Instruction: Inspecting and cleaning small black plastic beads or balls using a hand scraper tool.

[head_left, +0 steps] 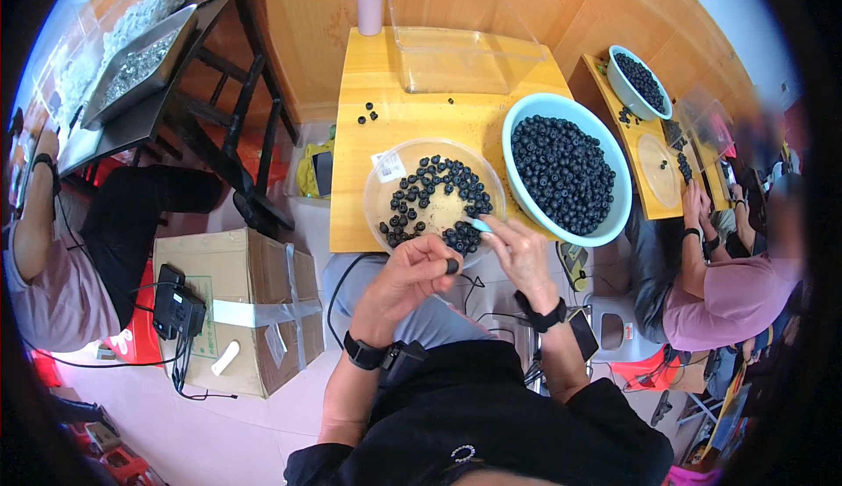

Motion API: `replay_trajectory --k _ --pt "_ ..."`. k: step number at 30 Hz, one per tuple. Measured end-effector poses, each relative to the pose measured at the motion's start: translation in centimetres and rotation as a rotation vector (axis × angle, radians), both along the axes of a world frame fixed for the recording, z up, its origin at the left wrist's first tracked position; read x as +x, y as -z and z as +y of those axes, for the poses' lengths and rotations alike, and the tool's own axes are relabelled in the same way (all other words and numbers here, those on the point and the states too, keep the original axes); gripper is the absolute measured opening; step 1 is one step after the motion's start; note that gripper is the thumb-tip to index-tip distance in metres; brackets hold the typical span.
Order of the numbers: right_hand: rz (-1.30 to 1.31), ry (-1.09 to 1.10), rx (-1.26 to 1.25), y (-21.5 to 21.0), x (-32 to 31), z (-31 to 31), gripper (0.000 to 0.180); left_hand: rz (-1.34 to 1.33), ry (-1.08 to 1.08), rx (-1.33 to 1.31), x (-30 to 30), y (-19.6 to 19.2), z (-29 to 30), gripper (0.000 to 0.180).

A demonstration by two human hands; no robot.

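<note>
Table (351, 170) at centre; below, the left hand (405, 277) pinches a ball (453, 267), likely light, best held by its sides; the right hand (528, 258) grips a tool (479, 225).

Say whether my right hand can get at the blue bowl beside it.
Probably yes: the bowl stands just beyond the right hand, with nothing visible between them, though the grip is already taken up with a blue object.

- Pale blue tool (479, 225): mostly hidden by the right hand (523, 256); its kind is unclear.
- Dark round piece (452, 267): partly covered by the left hand (410, 277).
- Co-worker at right (732, 302): head blurred.
- Co-worker at left (57, 289): cropped by the picture's left edge.
</note>
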State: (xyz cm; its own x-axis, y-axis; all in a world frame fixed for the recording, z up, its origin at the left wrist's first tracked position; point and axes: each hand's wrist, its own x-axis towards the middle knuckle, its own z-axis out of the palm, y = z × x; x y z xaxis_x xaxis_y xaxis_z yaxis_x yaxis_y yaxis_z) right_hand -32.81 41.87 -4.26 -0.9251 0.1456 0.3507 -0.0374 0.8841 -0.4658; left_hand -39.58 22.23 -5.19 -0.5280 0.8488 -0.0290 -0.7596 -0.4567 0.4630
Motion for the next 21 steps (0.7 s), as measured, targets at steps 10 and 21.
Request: replay_trajectory --k 10,21 --pt "-0.044 -0.076 -0.608 -2.9 0.8 -2.4 0.026 -0.114 -0.048 -0.022 -0.4 1.8 0.9 0.014" --pt "-0.337 -0.285 -1.234 -2.9 0.9 -3.5 0.009 -0.038 0.04 -0.082 0.7 1.7 0.3 0.019"
